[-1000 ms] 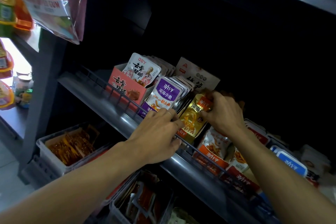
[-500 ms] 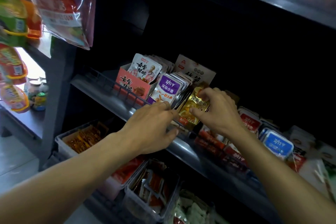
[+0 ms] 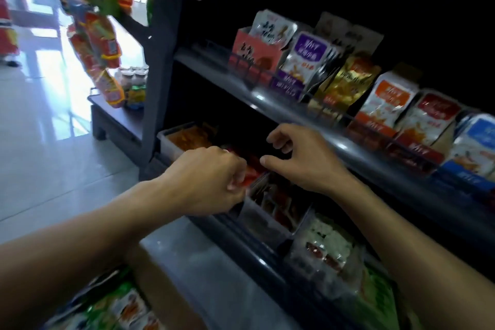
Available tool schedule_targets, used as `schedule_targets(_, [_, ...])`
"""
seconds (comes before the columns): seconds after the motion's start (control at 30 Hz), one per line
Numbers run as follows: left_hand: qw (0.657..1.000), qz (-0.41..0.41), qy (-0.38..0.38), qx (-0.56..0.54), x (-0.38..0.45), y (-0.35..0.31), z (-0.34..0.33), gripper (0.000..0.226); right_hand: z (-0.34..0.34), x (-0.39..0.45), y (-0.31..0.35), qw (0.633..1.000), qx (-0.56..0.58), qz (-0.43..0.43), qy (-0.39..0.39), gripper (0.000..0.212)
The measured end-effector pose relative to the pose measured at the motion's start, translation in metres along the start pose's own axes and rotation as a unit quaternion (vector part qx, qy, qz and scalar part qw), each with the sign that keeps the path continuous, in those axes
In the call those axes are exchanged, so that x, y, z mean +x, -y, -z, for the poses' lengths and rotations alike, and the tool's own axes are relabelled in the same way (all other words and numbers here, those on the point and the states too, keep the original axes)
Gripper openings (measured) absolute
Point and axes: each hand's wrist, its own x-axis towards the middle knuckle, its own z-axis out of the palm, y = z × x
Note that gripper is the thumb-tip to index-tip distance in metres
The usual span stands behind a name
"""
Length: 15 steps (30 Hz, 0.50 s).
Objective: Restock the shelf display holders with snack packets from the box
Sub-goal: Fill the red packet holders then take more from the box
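So the dark grey metal upper shelf (image 3: 294, 112) is the anchor here. Along it, upright foil snack packets are kept standing by a low wire front rail, faces out so labels can be read: a pink card display holder (image 3: 254, 53) at the far left, then purple-and-white packets (image 3: 305, 61), gold packets (image 3: 348, 80), and orange-and-white packets (image 3: 388, 99) further right.

Below that shelf, clear plastic bins (image 3: 270, 220) are lined up on the lower level, filled with small red sachets, probably so loose stuff is kept from sliding around.

Well below the shelf, at the bottom left corner, green-and-white snack packets (image 3: 117, 305) are seen lying in what looks like the cardboard supply box, though it's blurry.

Just under the shelf's front edge, the right hand (image 3: 302, 161) is held loosely curled with nothing in it. The left hand (image 3: 211, 179) is closed up beside it over the bins; whether something's pinched can't be told.
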Motion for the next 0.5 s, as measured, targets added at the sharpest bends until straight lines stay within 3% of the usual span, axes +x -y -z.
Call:
schedule_targets(0.17, [0.996,0.056,0.02,0.062,-0.087,0.01,-0.042,0.028,-0.07,-0.021,0.021,0.997,0.019,0.058,0.037,0.031])
schedule_targets(0.27, [0.993,0.089,0.06,0.051,-0.144,0.014,-0.06,0.018,-0.112,-0.036,0.043,0.99,0.028,0.109,0.079,0.031])
schedule_targets(0.5, [0.973,0.188,0.118,0.065,-0.262,0.011,-0.103,0.025,-0.21,-0.081,0.088,0.95,0.051,0.228,0.206,0.032])
